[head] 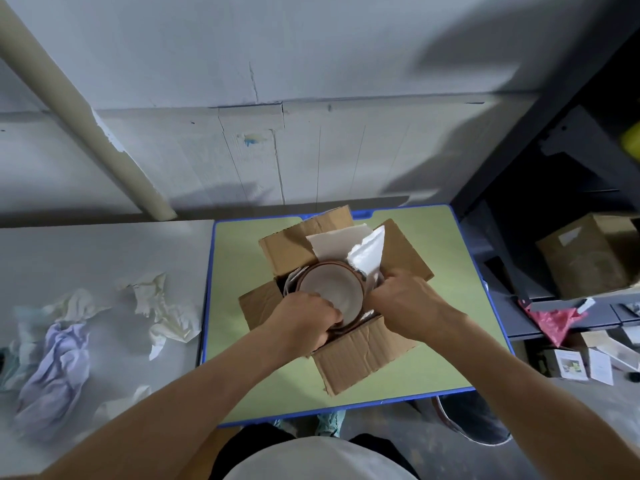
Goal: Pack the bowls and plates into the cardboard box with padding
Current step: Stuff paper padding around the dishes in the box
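An open cardboard box [356, 355] stands on a small green table [446, 258] with a blue rim. Inside it lies a round bowl [332, 289], white within and brown at the rim, on top of other crockery that is mostly hidden. White padding sheets [346, 244] stick up at the box's far side. My left hand [304, 323] grips the bowl's near-left rim. My right hand [405, 303] is closed at the bowl's right edge, down between bowl and box wall; what its fingers hold is hidden.
Crumpled paper and cloth [55, 368] lie on the grey surface at left, with more cream paper [162, 306] nearer the table. A dark shelf unit with a second cardboard box [588, 258] and a pink bag [557, 323] stands at right. A wall is close behind.
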The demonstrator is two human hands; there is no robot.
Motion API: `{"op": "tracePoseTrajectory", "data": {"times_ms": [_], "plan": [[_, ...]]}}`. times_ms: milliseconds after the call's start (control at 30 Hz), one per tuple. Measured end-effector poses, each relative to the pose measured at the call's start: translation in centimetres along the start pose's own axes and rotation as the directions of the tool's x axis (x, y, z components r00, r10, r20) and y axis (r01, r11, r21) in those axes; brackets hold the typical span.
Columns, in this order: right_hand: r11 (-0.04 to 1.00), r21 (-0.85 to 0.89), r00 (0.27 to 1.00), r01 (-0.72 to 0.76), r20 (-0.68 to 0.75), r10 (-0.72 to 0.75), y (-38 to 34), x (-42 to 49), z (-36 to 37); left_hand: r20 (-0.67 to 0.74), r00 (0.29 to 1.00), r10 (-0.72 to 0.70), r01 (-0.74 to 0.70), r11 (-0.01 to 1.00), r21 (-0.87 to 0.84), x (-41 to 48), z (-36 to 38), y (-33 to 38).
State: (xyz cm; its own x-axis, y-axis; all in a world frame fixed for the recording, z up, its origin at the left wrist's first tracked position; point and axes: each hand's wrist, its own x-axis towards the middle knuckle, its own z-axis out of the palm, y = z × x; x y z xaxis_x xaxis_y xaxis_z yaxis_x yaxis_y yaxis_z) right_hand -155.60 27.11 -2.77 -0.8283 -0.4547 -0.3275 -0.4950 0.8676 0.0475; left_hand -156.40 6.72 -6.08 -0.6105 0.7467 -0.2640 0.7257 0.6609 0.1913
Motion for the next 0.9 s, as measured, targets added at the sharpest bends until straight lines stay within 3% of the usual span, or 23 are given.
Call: {"op": "tracePoseTrajectory", "data": {"times_ms": [100,333,500,567,667,733,900], "plan": [[0.998,0.067,1.000,0.013,0.007,-0.013,-0.1,-0.3,-0.3,-0.028,0.999,-0.027,0.027,0.999,-0.019,-0.2,0.4,-0.1],[0.974,0.185,0.988,-0.127,0.114,0.107,-1.4,0.0,0.8,-0.070,0.991,-0.112,0.107,0.992,-0.064,-0.4,0.7,0.2],[0.989,0.129,0.993,-0.076,-0.076,0.087,-0.8,-2.5,-1.3,-0.165,0.970,-0.177,0.141,0.968,-0.206,-1.2,0.9,-0.2],[0.954,0.229,0.946,-0.195,-0.213,0.245,-0.3,-3.1,-3.5,-0.192,0.956,-0.224,0.167,0.947,-0.276,-1.1,0.6,0.1],[0.850,0.439,0.808,-0.291,-0.363,0.464,0.7,-1.9,-5.8,-0.169,0.933,-0.318,0.217,0.871,-0.441,0.0,0.2,0.7],[0.829,0.455,0.789,-0.325,-0.352,0.503,0.9,-0.6,-6.2,-0.204,0.922,-0.331,0.220,0.877,-0.427,0.8,-0.2,1.0],[0.799,0.478,0.852,-0.365,-0.173,0.493,1.0,1.9,-5.8,-0.237,0.937,-0.255,0.158,0.917,-0.365,1.9,-1.3,2.3]]}}
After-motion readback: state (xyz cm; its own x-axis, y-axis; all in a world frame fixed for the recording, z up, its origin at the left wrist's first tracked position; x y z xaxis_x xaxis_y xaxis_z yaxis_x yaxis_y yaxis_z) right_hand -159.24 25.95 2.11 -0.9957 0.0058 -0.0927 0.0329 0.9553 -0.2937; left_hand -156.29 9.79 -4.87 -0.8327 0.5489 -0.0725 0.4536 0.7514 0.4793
